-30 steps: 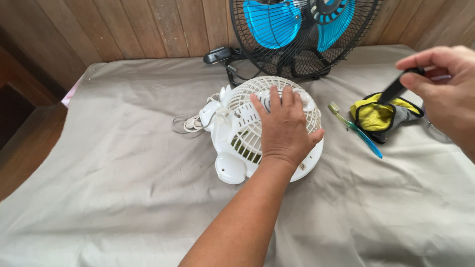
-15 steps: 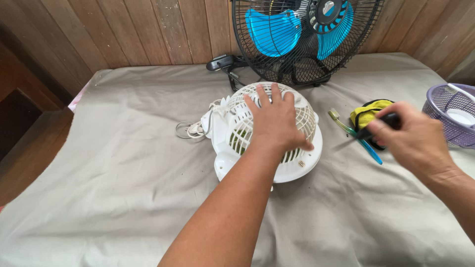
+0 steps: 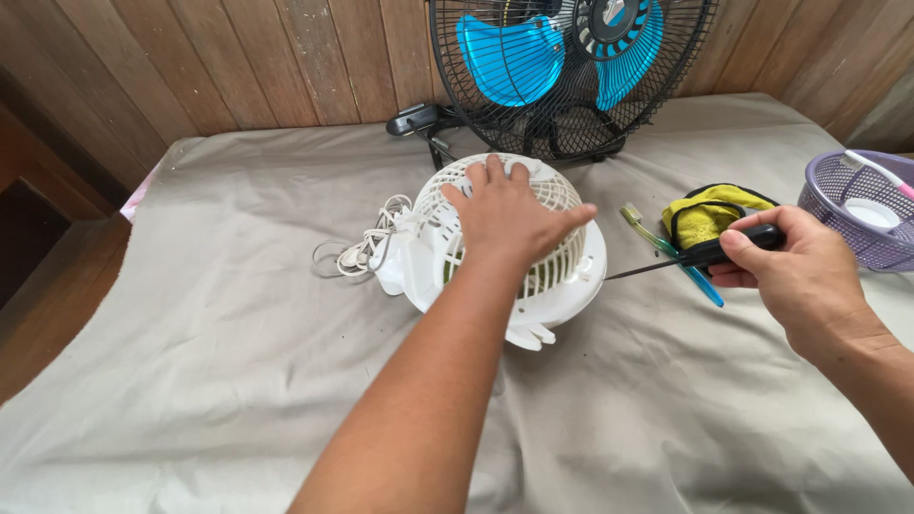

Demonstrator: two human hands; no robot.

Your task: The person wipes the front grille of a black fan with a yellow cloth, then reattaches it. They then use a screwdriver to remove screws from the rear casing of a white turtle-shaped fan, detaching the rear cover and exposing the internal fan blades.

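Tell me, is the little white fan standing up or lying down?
Lying down. The white fan rests with its grille facing up on the cloth, and the left hand lies flat on top.

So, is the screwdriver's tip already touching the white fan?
No, the screwdriver in the right hand points at the white fan, but its tip stops short of the rim.

The left arm is extended forward, forearm bare and nearly straight; the left hand point(image 3: 509, 217) is laid palm down, fingers spread and slightly curved, thumb splayed toward the right hand. The right hand point(image 3: 795, 271) is held to the right of the left hand, well apart from it; its fingers are curled closed, knuckles turned up, thumb pressed on top, wrist slightly bent.
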